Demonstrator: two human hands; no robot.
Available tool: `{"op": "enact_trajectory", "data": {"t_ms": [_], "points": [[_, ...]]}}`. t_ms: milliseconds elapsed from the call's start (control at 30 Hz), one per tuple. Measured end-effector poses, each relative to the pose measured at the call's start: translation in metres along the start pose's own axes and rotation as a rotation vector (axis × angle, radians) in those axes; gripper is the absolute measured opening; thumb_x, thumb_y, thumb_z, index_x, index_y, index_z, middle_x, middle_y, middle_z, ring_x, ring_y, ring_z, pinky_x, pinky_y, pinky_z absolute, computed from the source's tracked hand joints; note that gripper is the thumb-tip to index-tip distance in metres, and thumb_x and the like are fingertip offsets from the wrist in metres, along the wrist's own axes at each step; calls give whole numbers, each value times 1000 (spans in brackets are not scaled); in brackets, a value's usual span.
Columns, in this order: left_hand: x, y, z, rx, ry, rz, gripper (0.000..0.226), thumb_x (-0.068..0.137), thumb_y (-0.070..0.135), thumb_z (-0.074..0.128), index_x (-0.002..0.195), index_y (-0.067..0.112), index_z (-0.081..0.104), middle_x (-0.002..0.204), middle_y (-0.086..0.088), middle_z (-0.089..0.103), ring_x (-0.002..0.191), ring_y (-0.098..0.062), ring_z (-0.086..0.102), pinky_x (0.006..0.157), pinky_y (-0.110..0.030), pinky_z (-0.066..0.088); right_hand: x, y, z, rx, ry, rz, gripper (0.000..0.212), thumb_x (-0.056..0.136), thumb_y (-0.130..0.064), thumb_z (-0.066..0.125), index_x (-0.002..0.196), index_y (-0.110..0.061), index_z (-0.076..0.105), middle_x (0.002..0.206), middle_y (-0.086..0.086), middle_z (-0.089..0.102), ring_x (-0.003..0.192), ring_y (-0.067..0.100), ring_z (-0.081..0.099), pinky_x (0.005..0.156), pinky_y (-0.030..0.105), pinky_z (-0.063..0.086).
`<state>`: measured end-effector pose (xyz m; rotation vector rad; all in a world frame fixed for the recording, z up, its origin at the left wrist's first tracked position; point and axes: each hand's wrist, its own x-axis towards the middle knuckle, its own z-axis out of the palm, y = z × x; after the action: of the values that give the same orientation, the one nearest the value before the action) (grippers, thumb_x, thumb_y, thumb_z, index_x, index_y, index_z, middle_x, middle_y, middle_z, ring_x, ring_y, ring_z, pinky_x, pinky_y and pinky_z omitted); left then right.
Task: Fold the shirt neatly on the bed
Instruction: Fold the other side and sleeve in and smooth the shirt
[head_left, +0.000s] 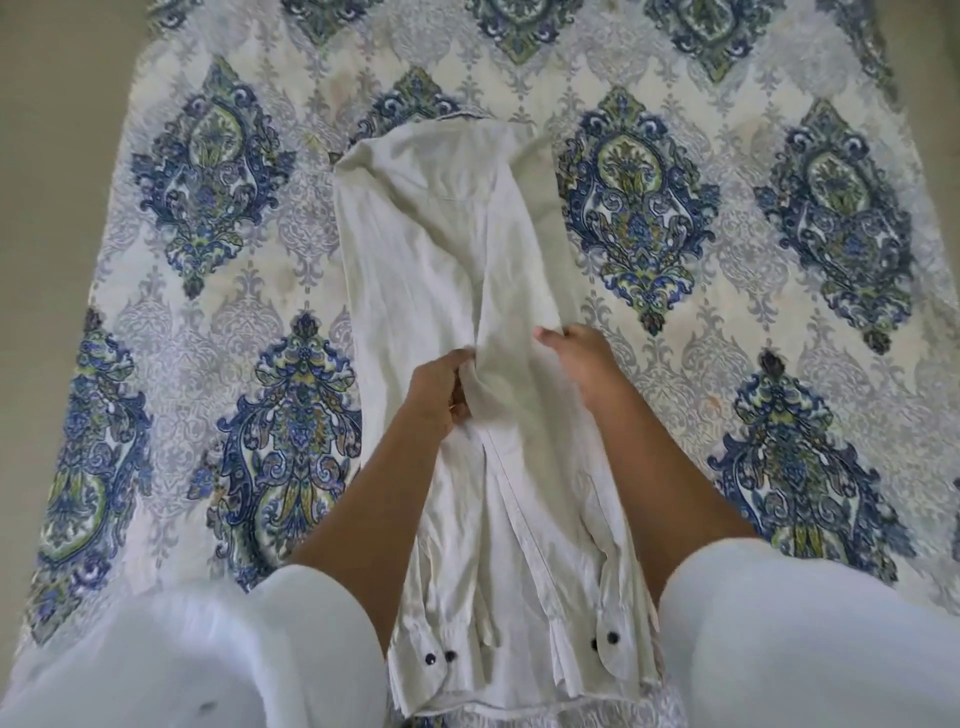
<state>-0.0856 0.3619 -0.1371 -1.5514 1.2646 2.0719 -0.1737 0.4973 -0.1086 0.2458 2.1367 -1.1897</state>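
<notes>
In the middle of the bed cover (727, 364), printed with blue and green medallions, lies the white shirt (447, 249). It is folded in from both sides into one long narrow strip. Its long axis runs straight from 12 o'clock to 6 o'clock, away from the person. The far end at 12 o'clock is narrow and slightly rumpled, and a cross seam shows just below it. The near end at 6 o'clock reaches the edge of the bed by the person's body.

Both of its sleeves are laid down along the strip. One cuff (423, 675) lies at about 7 o'clock of the strip and the other cuff (618, 654) at about 5 o'clock, both close to the near hem. Each cuff carries dark buttons (613, 636). A stitched band (519, 519) runs lengthwise between them, tilted a little toward 5 o'clock.

The hands meet the cloth about halfway along the strip, near each other but not touching. The left hand (439, 392) has its fingers curled round a bunched fold at the middle of the strip. The right hand (582, 364) is at the strip's 3 o'clock edge, with its thumb lying over the cloth. It is blurred and its fingers are hidden, so its grip cannot be told. Between the two hands the cloth stands up in a raised fold.

The person's own white sleeves (291, 649) fill the near corners at 7 and 5 o'clock.
</notes>
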Motion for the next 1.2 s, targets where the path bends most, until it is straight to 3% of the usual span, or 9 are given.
{"op": "enact_trajectory", "data": {"t_ms": [233,333,533,700,767,867,967,1067,1200], "points": [[22,23,10,157,48,95,15,83,7,57,69,6,52,62,-5,49,52,-17,44,48,-23,37,63,-57,15,15,-26,-39,34,89,-29,60,64,-14,42,68,-1,42,78,18,43,57,27,35],[20,23,7,105,-38,54,6,81,13,57,83,7,56,63,-5,48,54,-18,44,46,-20,38,76,-71,18,17,-39,-41,36,90,-29,59,104,4,59,92,6,54,89,18,49,79,32,45],[25,19,2,-215,45,39,15,84,9,55,90,-2,65,83,-13,62,80,-27,59,81,-37,51,96,-77,8,8,25,20,38,92,-18,56,119,8,55,126,20,57,118,32,54,102,39,40],[27,14,-2,-341,-27,-17,15,84,17,60,86,3,64,87,-5,66,87,-27,60,86,-35,48,100,-79,4,34,17,23,43,92,-30,55,113,8,57,123,23,58,117,36,54,101,44,42],[23,27,1,-316,-156,2,21,88,21,59,96,4,69,97,-6,72,94,-22,67,90,-33,51,101,-89,7,53,13,-16,32,91,-30,57,84,1,60,88,13,62,85,25,60,79,32,46],[26,51,5,-313,-111,63,12,88,5,56,90,5,67,89,-9,68,84,-21,65,89,-35,51,112,-101,9,9,40,-45,42,89,-20,58,57,-16,32,59,0,30,54,14,28,55,27,24],[30,62,3,-358,18,59,26,83,-10,47,95,4,65,88,-9,64,78,-19,59,87,-34,50,119,-107,5,6,117,4,13,90,-13,52,95,-5,61,88,7,56,78,22,54,68,27,37],[27,55,1,-293,60,44,17,81,4,51,87,8,67,81,-4,65,75,-19,56,74,-31,47,124,-105,3,89,97,80,34,91,-14,52,121,1,52,118,10,58,96,23,54,87,32,45],[27,68,10,26,8,169,23,87,33,59,86,11,64,80,1,64,73,-14,60,69,-24,47,131,-112,9,75,56,-23,34,92,-35,54,68,-12,46,72,1,45,66,15,41,68,31,37]]}}
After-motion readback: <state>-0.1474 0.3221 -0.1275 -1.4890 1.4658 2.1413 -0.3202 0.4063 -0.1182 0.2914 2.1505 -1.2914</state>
